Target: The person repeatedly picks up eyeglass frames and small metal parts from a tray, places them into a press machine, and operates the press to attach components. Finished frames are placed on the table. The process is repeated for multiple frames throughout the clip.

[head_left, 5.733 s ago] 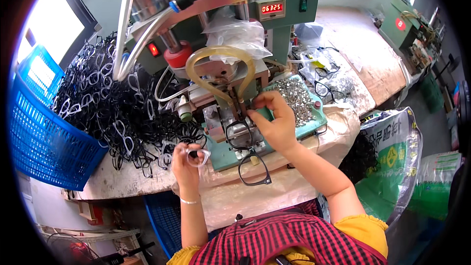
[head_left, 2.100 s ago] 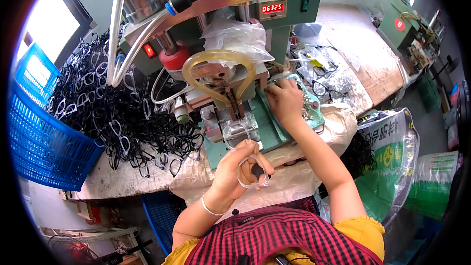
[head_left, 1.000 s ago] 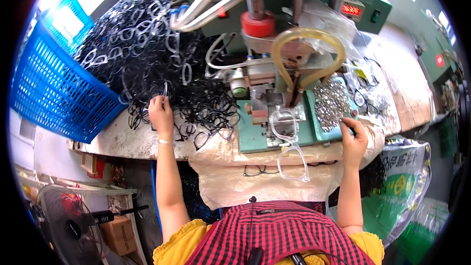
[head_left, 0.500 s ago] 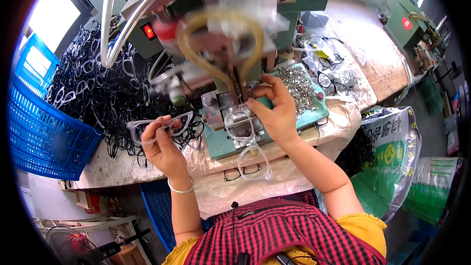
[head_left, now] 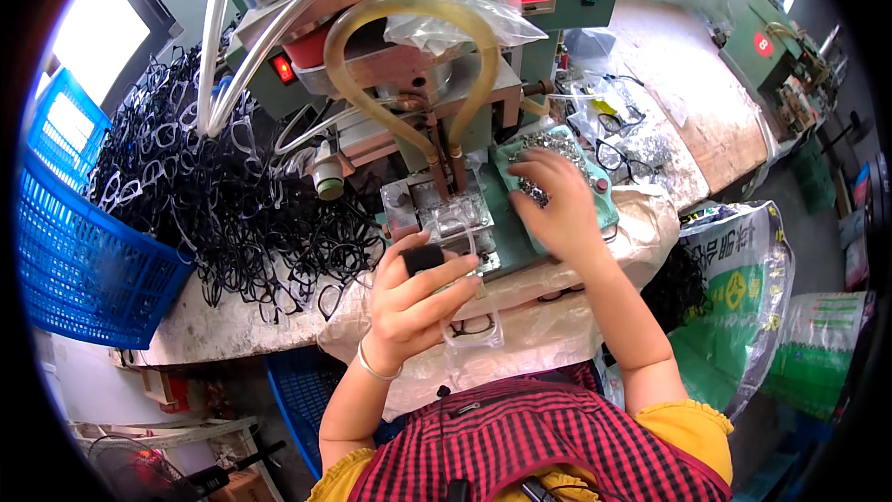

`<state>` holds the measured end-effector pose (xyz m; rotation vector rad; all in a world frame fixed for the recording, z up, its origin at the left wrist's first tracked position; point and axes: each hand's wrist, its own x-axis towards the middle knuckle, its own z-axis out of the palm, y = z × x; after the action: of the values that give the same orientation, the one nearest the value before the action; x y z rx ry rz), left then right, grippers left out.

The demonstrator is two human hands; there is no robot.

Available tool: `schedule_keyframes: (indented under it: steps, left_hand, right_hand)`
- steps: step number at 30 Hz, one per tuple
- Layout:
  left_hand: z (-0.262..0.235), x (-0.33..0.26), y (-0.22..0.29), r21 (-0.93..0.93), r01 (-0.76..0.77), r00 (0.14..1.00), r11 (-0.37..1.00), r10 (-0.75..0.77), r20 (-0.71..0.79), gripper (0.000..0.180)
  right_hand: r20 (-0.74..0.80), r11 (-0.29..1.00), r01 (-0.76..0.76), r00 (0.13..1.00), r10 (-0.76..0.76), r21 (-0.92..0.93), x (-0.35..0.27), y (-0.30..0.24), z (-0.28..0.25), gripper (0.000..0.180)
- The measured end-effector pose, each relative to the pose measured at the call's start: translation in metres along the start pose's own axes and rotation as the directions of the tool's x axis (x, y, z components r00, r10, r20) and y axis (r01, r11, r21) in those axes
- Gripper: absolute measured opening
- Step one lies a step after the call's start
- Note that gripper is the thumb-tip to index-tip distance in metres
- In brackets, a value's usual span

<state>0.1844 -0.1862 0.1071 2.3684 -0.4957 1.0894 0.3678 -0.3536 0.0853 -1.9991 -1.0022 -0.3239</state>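
Observation:
A clear eyeglass frame (head_left: 488,338) lies at the metal fixture (head_left: 401,208) of the bench machine, its lower rim hanging toward me. My left hand (head_left: 409,305) grips this frame from the left, with a black band or wrap around one finger. Part of the frame is hidden behind those fingers. Two copper-coloured prongs (head_left: 447,173) reach down just above the fixture, joined to a looped yellowish hose (head_left: 490,56). My right hand (head_left: 562,209), smeared by motion, is over a green tray (head_left: 604,214) of small metal parts; its fingertips are unclear.
A big tangle of dark and clear eyeglass frames (head_left: 232,195) covers the left of the bench, beside a blue basket (head_left: 93,251). Dark glasses (head_left: 632,163) lie beyond the tray. A green and white sack (head_left: 743,307) stands at right. Brownish sheeting (head_left: 548,335) drapes the near edge.
My left hand has moved right to the frame at the fixture; the second clear frame it held is no longer visible in it. My right hand has left the fixture for the parts tray.

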Motion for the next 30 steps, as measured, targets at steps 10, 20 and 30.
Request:
schedule_keyframes:
  steps: [10, 20, 30]
  left_hand:
    - [0.001, 0.014, 0.001, 0.010, -0.013, 0.998, 1.000, 0.012, 0.057, 0.020]
    - [0.013, -0.072, -0.016, 0.284, 0.459, 0.803, 0.842, -0.257, -0.538, 0.051]
    - [-0.050, 0.005, -0.121, 0.676, 0.687, 0.707, 0.267, -0.460, -0.537, 0.112]
  right_hand:
    - [-0.050, 0.969, 0.120, 0.990, -0.133, -0.214, -0.024, 0.068, 0.015, 0.012]
    - [-0.232, 1.000, -0.024, 0.972, 0.023, -0.005, -0.022, 0.062, 0.017, 0.011]
    - [-0.079, 0.873, -0.299, 0.932, 0.354, 0.386, -0.002, 0.050, 0.038, 0.012]
